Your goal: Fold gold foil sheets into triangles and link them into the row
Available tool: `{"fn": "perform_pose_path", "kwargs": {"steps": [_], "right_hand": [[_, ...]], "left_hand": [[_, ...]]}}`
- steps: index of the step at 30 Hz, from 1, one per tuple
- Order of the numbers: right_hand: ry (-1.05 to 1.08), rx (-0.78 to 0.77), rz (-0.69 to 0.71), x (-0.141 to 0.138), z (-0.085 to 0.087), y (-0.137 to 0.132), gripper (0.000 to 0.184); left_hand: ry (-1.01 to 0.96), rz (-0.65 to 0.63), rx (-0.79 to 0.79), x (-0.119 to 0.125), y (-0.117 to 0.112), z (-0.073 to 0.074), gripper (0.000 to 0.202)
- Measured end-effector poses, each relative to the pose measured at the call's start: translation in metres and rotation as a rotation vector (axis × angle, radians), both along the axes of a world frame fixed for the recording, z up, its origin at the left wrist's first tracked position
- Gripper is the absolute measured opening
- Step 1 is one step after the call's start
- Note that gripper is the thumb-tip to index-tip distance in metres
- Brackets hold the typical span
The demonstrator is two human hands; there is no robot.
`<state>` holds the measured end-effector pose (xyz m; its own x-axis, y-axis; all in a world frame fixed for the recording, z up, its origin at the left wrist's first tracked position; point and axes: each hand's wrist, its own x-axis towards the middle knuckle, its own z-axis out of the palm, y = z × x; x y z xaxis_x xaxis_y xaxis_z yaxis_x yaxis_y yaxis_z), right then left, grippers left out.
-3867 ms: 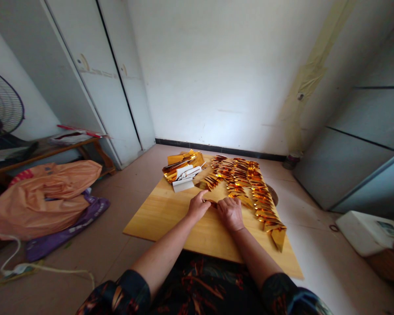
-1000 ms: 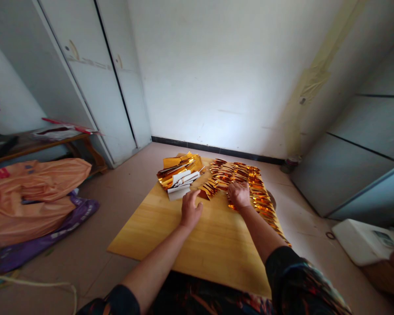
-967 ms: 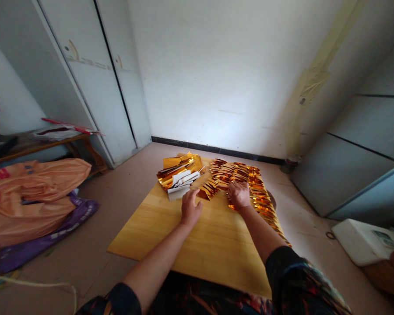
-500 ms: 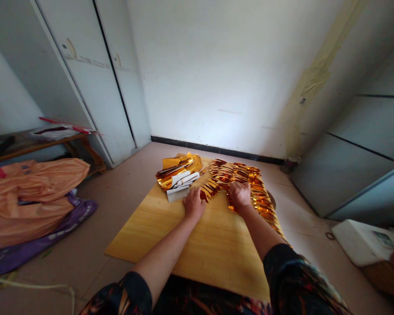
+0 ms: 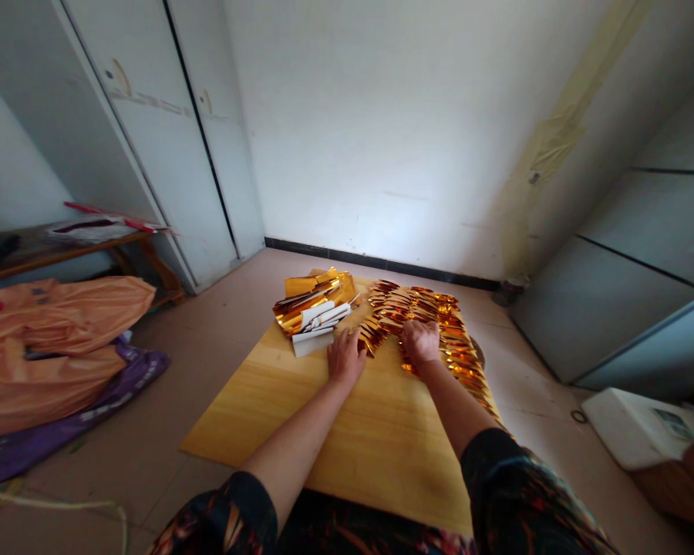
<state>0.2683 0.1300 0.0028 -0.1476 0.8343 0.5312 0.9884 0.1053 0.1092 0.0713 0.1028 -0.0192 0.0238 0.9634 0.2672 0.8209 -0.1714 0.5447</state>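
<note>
On a wooden board (image 5: 301, 420) lie rows of folded gold foil paper (image 5: 466, 351), set close together in overlapping pieces. My left hand (image 5: 347, 354) is at the near end of a short row of these pieces (image 5: 373, 330), its fingers bent around the end piece. Just to the right, my right hand (image 5: 421, 341) is closed over the foil rows; its fingertips are hidden beneath the knuckles. Beyond my left hand sits a loose pile of flat gold foil sheets (image 5: 301, 289), with white-backed sheets (image 5: 315, 339) on its near side.
A grey cabinet (image 5: 150, 131) stands at the left, near a wooden bench (image 5: 144, 258). Orange (image 5: 63, 339) and purple sacks (image 5: 92, 408) lie on the floor. At the right are a white box (image 5: 630, 428) and another grey cabinet (image 5: 624, 285). The wall (image 5: 375, 139) rises behind the board.
My left hand has moved slightly right and forward, bringing the dark gold piece against the end of the short row. My right hand has barely moved.
</note>
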Motion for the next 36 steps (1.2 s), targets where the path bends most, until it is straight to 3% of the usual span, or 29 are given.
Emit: {"fn": "perform_pose_path", "kwargs": {"steps": [8, 18, 27, 36], "right_hand": [[0.008, -0.055, -0.01, -0.001, 0.002, -0.001, 0.018], [-0.001, -0.082, -0.004, -0.003, 0.004, -0.003, 0.022], [0.005, -0.108, -0.008, 0.0, 0.003, -0.002, 0.021], [-0.012, -0.128, -0.016, -0.003, 0.004, -0.004, 0.02]], "left_hand": [[0.042, -0.094, 0.023, 0.008, -0.002, 0.001, 0.048], [0.165, -0.017, -0.087, 0.004, 0.001, -0.002, 0.08], [0.144, -0.113, -0.001, 0.01, -0.007, -0.003, 0.073], [0.151, -0.107, 0.005, 0.017, -0.013, -0.004, 0.072]]}}
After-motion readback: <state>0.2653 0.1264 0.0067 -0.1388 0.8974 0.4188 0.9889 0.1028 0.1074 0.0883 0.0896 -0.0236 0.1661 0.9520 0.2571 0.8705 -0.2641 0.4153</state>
